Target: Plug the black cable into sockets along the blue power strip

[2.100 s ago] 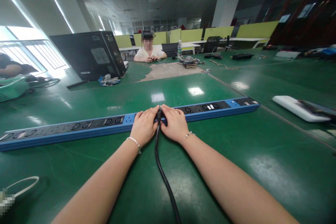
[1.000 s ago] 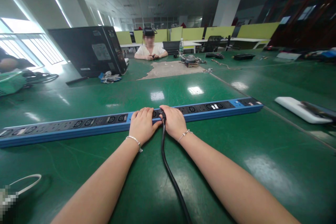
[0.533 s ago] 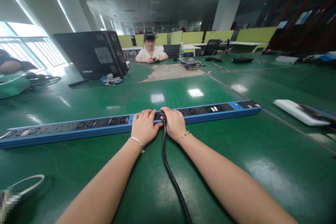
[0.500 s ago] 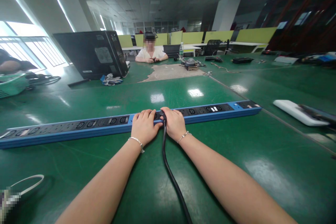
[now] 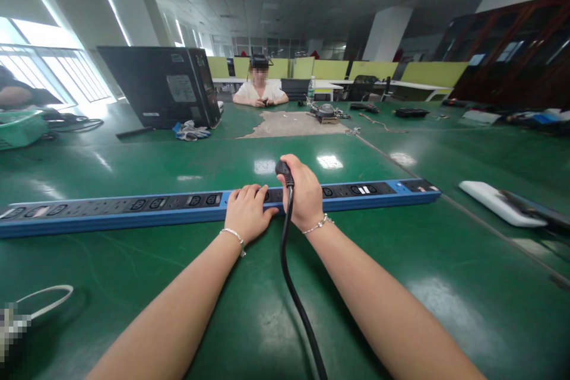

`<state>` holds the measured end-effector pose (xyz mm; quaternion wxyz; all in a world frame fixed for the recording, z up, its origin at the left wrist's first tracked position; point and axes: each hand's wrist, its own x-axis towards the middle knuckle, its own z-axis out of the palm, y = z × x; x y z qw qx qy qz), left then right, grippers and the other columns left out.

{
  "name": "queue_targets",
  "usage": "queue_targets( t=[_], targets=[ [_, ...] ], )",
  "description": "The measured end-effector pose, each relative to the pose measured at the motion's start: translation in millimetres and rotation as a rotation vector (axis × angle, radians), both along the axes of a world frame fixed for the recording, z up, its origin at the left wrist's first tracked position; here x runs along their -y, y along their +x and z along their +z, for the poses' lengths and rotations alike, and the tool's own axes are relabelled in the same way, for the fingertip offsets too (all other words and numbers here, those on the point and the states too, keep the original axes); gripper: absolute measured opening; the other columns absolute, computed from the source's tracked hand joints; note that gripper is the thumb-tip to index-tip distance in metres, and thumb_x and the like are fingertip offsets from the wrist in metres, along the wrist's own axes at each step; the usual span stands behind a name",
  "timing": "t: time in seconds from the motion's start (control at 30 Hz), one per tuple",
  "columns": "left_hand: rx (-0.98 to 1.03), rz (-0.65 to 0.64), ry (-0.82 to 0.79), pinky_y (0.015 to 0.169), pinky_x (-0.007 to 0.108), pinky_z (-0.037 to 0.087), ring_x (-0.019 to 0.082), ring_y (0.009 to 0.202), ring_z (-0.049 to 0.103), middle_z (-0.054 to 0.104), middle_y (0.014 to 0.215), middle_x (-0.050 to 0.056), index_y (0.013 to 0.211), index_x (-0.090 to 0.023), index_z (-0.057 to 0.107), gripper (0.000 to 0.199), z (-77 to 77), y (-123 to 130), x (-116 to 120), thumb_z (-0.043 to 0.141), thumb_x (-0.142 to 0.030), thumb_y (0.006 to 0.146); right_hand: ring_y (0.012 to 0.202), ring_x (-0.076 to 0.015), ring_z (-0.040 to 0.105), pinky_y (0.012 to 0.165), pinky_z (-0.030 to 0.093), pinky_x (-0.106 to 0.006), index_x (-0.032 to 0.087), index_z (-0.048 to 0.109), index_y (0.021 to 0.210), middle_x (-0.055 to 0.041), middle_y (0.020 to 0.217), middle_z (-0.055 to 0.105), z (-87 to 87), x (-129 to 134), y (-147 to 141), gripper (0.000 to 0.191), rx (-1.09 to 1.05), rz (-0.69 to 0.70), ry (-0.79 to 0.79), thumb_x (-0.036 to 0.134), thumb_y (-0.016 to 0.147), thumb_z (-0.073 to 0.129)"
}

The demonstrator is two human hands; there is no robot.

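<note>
A long blue power strip (image 5: 133, 222) with black sockets lies across the green table (image 5: 146, 285). Near its middle, my left hand (image 5: 247, 211) grips the strip, fingers over the top and thumb along the near side. My right hand (image 5: 304, 193) is closed on a black plug (image 5: 282, 168), held above the strip and apart from its sockets. From the plug a thick black cable (image 5: 291, 285) runs down toward the bottom edge of the view. The plug's contact side is hidden.
Behind the strip stand a black computer case (image 5: 155, 89) and gloves (image 5: 191, 130). A green basket (image 5: 22, 129) is at the left, a white object (image 5: 499, 203) at the right. Across the table sits a person (image 5: 260, 92); another person's arm (image 5: 18, 95) shows far left.
My right hand has lifted the black plug up off the strip, and the cable has risen with it. My left hand has stayed on the strip.
</note>
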<state>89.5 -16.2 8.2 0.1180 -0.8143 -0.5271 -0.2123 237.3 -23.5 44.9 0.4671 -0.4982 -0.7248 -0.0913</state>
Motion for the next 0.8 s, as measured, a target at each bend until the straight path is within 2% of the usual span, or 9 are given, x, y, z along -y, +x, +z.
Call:
queue_targets(
  t=[0.1, 0.23, 0.37, 0.47, 0.8],
  targets=[
    [-0.006, -0.01, 0.005, 0.097, 0.042, 0.033, 0.027, 0.117, 0.047, 0.057, 0.123, 0.011, 0.123, -0.019, 0.052, 0.051, -0.5, -1, -1, 0.049, -0.049, 0.081, 0.099, -0.0204, 0.058, 0.091, 0.043, -0.034, 0.019, 0.054, 0.115, -0.007, 0.11, 0.063, -0.8, -7, 29, 0.033, -0.144, -0.029, -0.01, 0.031, 0.087, 0.041],
    [-0.016, -0.029, 0.006, 0.097, 0.043, 0.033, 0.027, 0.116, 0.047, 0.057, 0.123, 0.012, 0.124, -0.017, 0.051, 0.053, -1.1, -3, -2, 0.048, -0.05, 0.082, 0.082, -0.0204, 0.062, 0.081, 0.048, -0.034, 0.018, 0.063, 0.102, -0.0057, 0.092, 0.068, -23.0, -14, 95, 0.031, -0.435, -0.206, -0.1, 0.033, 0.077, 0.049],
    [-0.013, -0.03, -0.01, 0.097, 0.043, 0.032, 0.027, 0.117, 0.047, 0.056, 0.124, 0.011, 0.125, -0.019, 0.051, 0.053, -1.1, -4, -3, 0.048, -0.051, 0.082, 0.086, -0.0205, 0.062, 0.084, 0.047, -0.035, 0.02, 0.067, 0.089, -0.0039, 0.09, 0.069, -35.1, -11, 139, 0.027, -0.557, -0.214, -0.112, 0.032, 0.072, 0.051],
    [-0.014, -0.031, -0.019, 0.098, 0.043, 0.032, 0.027, 0.117, 0.046, 0.056, 0.125, 0.011, 0.125, -0.02, 0.051, 0.053, -0.7, -4, -3, 0.047, -0.051, 0.082, 0.087, -0.0211, 0.063, 0.084, 0.046, -0.035, 0.02, 0.069, 0.089, -0.0034, 0.09, 0.07, -36.3, -8, 146, 0.028, -0.496, -0.211, -0.157, 0.032, 0.07, 0.052],
    [-0.021, -0.029, -0.012, 0.097, 0.042, 0.033, 0.027, 0.116, 0.047, 0.056, 0.124, 0.011, 0.124, -0.018, 0.05, 0.054, -0.1, -3, -3, 0.048, -0.051, 0.082, 0.086, -0.021, 0.063, 0.082, 0.047, -0.034, 0.021, 0.069, 0.096, -0.0039, 0.094, 0.07, -39.5, -6, 143, 0.033, -0.32, -0.223, -0.248, 0.035, 0.073, 0.051]
  ],
)
